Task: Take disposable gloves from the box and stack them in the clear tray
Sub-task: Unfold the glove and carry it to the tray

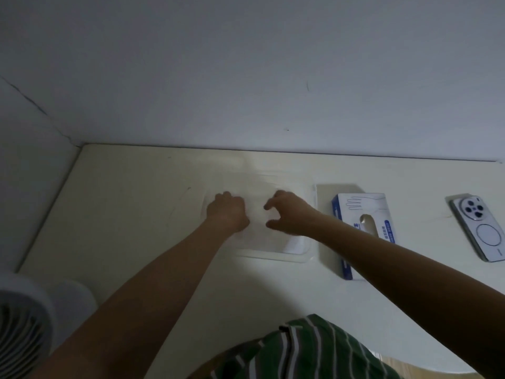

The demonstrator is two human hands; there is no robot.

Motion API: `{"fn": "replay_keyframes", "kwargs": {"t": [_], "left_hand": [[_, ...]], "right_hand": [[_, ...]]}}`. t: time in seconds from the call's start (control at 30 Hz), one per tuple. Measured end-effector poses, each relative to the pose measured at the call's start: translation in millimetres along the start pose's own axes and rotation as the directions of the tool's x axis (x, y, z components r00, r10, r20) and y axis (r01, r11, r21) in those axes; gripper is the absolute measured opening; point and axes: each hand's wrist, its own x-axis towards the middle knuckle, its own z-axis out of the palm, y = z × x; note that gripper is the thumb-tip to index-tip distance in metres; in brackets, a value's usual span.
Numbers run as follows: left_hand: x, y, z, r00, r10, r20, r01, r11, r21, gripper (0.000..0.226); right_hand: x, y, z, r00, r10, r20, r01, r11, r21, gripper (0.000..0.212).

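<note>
Progress: placing stage. The left hand (228, 212), fingers curled under, bears on a thin translucent plastic glove (257, 224). Whether its grip pinches the film cannot be told.

The glove lies inside the clear rectangular plastic tray (273, 256) at mid-worktop, toward the far edge. Its long axis and the way its fingers point cannot be made out, nor can the number of gloves stacked.

The right hand (288, 214) hovers over the tray with a wide grip, thumb and forefinger apart, holding nothing visible.

The white-and-blue cardboard glove box (360, 203) lies just right of the tray, long axis far-to-near, slot upward. Further gloves probably remain.
</note>
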Motion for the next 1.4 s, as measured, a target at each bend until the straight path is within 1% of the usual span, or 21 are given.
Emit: {"fn": "replay_keyframes", "kwargs": {"t": [0.07, 0.1, 0.17, 0.23, 0.3, 0.37, 0.43, 0.53, 0.57, 0.6, 0.67, 0.73, 0.83, 1.0, 1.03, 1.1, 1.17, 1.23, 1.3, 1.37, 1.4], "left_hand": [[-5.2, 13.8, -11.0, 0.985, -0.01, -0.172, -0.002, 0.998, -0.068, 0.033], [-7.9, 21.8, -16.5, 0.965, -0.006, -0.262, -0.026, 0.992, -0.12, 0.026], [-13.0, 44.5, -26.9, 0.92, 0.035, -0.391, -0.116, 0.976, -0.184, 0.018], [-17.4, 75.0, -34.8, 0.888, 0.113, -0.447, -0.23, 0.949, -0.217, 0.015], [-21.2, 106.8, -38.9, 0.867, 0.207, -0.453, -0.356, 0.894, -0.273, 0.013], [-25.3, 139.4, -37.1, 0.855, 0.313, -0.413, -0.459, 0.827, -0.324, 0.01], [-26.9, 169.3, -27.7, 0.851, 0.411, -0.329, -0.511, 0.792, -0.333, 0.009], [-22.9, 201.6, -4.4, 0.853, 0.505, -0.134, -0.521, 0.801, -0.296, 0.013], [-20.6, 205.9, 3.2, 0.852, 0.519, -0.073, -0.518, 0.812, -0.267, 0.016], [-18.0, 211.4, 11.1, 0.849, 0.528, -0.018, -0.517, 0.823, -0.234, 0.018], [-12.5, 214.4, 23.9, 0.858, 0.509, 0.059, -0.489, 0.847, -0.208, 0.016], [-7.2, 214.4, 31.8, 0.885, 0.456, 0.099, -0.422, 0.873, -0.245, 0.014], [-3.3, 216.8, 36.3, 0.902, 0.42, 0.104, -0.384, 0.888, -0.255, 0.011], [-2.1, 222.6, 37.7, 0.903, 0.415, 0.107, -0.394, 0.902, -0.175, 0.012], [-1.9, 222.9, 37.7, 0.904, 0.414, 0.108, -0.394, 0.904, -0.165, 0.012], [-1.3, 223.0, 37.2, 0.902, 0.419, 0.102, -0.402, 0.903, -0.153, 0.015], [-0.9, 223.2, 36.8, 0.899, 0.427, 0.098, -0.412, 0.9, -0.142, 0.02], [0.0, 224.4, 37.1, 0.897, 0.431, 0.102, -0.419, 0.9, -0.123, 0.02], [0.0, 226.5, 37.6, 0.894, 0.434, 0.11, -0.425, 0.9, -0.098, 0.017], [-0.5, 227.6, 38.4, 0.895, 0.429, 0.123, -0.419, 0.903, -0.097, 0.01], [-0.5, 228.0, 38.7, 0.897, 0.423, 0.126, -0.412, 0.905, -0.105, 0.009]], "right_hand": [[-12.3, 2.5, -19.0, 0.981, -0.048, -0.186, 0.07, 0.991, 0.114, 0.029], [-18.1, 5.8, -28.1, 0.963, -0.047, -0.265, 0.09, 0.984, 0.151, 0.022], [-31.9, 21.0, -44.4, 0.927, 0.016, -0.375, 0.074, 0.972, 0.224, 0.014], [-48.3, 46.9, -53.4, 0.901, 0.134, -0.414, -0.002, 0.953, 0.304, 0.015], [-64.3, 76.0, -53.3, 0.887, 0.241, -0.393, -0.106, 0.936, 0.336, 0.016], [-81.7, 104.7, -45.2, 0.884, 0.334, -0.328, -0.226, 0.918, 0.327, 0.016], [-99.6, 129.7, -31.1, 0.879, 0.407, -0.246, -0.33, 0.895, 0.301, 0.015], [-119.4, 155.1, -7.0, 0.873, 0.465, -0.147, -0.425, 0.873, 0.239, 0.012], [-121.3, 158.0, -0.4, 0.874, 0.469, -0.127, -0.436, 0.872, 0.222, 0.015], [-122.8, 162.0, 5.8, 0.873, 0.475, -0.115, -0.446, 0.87, 0.209, 0.02], [-120.1, 165.0, 16.1, 0.88, 0.46, -0.121, -0.442, 0.884, 0.149, 0.023], [-114.3, 167.1, 23.8, 0.892, 0.425, -0.154, -0.425, 0.905, 0.035, 0.022], [-108.8, 170.9, 31.2, 0.88, 0.436, -0.189, -0.446, 0.895, -0.014, 0.022], [-106.6, 176.5, 31.1, 0.899, 0.382, -0.214, -0.401, 0.914, -0.054, 0.02], [-107.3, 178.6, 29.7, 0.903, 0.37, -0.217, -0.387, 0.921, -0.042, 0.018], [-109.2, 184.3, 24.6, 0.903, 0.352, -0.246, -0.341, 0.936, 0.089, 0.016], [-113.1, 189.9, 17.1, 0.889, 0.314, -0.333, -0.225, 0.933, 0.28, 0.014], [-115.8, 191.7, 7.1, 0.854, 0.291, -0.432, -0.108, 0.91, 0.399, 0.013], [-117.2, 190.4, -3.2, 0.801, 0.339, -0.492, -0.032, 0.847, 0.531, 0.012], [-118.0, 189.1, -12.8, 0.766, 0.451, -0.458, -0.036, 0.741, 0.67, 0.018], [-118.3, 189.8, -16.0, 0.761, 0.488, -0.428, -0.051, 0.702, 0.71, 0.023]]}}
